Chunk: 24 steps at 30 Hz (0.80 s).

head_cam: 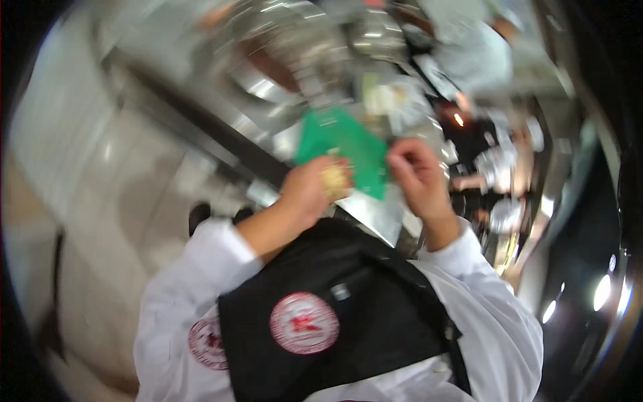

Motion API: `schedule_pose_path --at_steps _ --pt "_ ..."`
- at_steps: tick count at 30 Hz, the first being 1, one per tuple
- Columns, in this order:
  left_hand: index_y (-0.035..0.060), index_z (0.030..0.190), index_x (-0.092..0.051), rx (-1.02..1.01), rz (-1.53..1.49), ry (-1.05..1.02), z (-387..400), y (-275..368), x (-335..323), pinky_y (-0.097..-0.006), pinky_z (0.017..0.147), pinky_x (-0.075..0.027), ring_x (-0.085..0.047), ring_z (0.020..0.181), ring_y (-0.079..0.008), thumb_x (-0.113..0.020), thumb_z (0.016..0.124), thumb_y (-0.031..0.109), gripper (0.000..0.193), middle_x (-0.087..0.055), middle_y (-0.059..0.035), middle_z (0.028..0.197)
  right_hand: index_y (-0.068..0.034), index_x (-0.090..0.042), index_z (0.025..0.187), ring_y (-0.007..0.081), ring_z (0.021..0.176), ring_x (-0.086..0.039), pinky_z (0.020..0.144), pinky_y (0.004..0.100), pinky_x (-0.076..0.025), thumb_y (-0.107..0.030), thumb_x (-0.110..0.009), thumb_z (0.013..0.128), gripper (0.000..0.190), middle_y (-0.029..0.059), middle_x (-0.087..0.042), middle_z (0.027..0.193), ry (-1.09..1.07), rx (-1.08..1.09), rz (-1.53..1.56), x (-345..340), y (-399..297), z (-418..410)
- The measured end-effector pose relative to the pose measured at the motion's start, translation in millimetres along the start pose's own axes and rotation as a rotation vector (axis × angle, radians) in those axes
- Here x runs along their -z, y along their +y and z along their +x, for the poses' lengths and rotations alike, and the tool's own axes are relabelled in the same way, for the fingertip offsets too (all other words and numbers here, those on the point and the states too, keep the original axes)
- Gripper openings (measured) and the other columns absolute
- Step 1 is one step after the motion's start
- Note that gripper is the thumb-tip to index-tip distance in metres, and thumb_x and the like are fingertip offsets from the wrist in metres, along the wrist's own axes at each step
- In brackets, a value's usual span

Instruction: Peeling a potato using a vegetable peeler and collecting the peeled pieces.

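In the head view, my left hand [307, 187] is closed around a clump of pale yellow, crumbly-looking food [335, 181]. The clump is over the near left part of a green cutting board [359, 145], which lies on a steel worktop [384, 218]. My right hand [416, 173] is at the board's right edge, fingers curled and thumb close to the index finger. Blur hides whether anything small sits between them, and whether this hand touches the board.
Beyond the board stand large steel bowls [261, 80], blurred. A clear plastic bag or wrap [409, 108] lies to its right. Other people in white sleeves [469, 55] work at the far side and right. Tiled floor [145, 201] extends on the left.
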State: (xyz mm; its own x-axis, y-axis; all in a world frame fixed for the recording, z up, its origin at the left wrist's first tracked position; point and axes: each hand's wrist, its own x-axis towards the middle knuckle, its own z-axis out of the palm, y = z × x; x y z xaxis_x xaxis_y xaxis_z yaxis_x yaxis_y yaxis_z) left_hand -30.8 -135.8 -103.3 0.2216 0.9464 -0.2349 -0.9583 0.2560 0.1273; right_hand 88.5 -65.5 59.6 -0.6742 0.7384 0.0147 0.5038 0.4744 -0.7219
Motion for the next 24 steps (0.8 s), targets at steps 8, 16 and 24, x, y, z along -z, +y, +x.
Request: schedule_pose_path --at_steps 8,16,24 --pt "0.0027 0.113 -0.054 0.324 0.171 0.067 27 36 -98 -0.0329 0.069 -0.053 -0.062 0.083 -0.0238 -0.048 0.097 0.024 0.028 -0.062 -0.0097 0.095 -0.009 -0.058 0.095 0.0066 0.061 -0.044 0.057 0.0224 -0.038 -0.028 -0.058 0.097 0.02 -0.0047 -0.05 0.071 0.62 -0.467 0.823 68 42 -109" --pt "0.0036 0.112 -0.056 0.496 0.381 0.142 47 25 -160 -0.0334 0.07 -0.051 -0.061 0.086 -0.0248 -0.049 0.096 0.024 0.026 -0.063 -0.0089 0.095 -0.017 -0.055 0.087 0.006 0.054 -0.034 0.048 0.0222 -0.029 -0.036 -0.057 0.097 0.022 -0.008 -0.037 0.063 1.332 -0.564 1.425 26 55 -249" --pt "0.0029 0.112 -0.056 0.681 0.418 0.019 63 7 -160 -0.0342 0.071 -0.053 -0.061 0.087 -0.0253 -0.048 0.096 0.023 0.026 -0.062 -0.0103 0.095 -0.021 -0.035 0.066 0.0051 0.046 -0.021 0.044 0.0243 -0.021 -0.04 -0.057 0.097 0.043 -0.009 -0.025 0.057 1.463 -0.451 1.25 49 31 -265"
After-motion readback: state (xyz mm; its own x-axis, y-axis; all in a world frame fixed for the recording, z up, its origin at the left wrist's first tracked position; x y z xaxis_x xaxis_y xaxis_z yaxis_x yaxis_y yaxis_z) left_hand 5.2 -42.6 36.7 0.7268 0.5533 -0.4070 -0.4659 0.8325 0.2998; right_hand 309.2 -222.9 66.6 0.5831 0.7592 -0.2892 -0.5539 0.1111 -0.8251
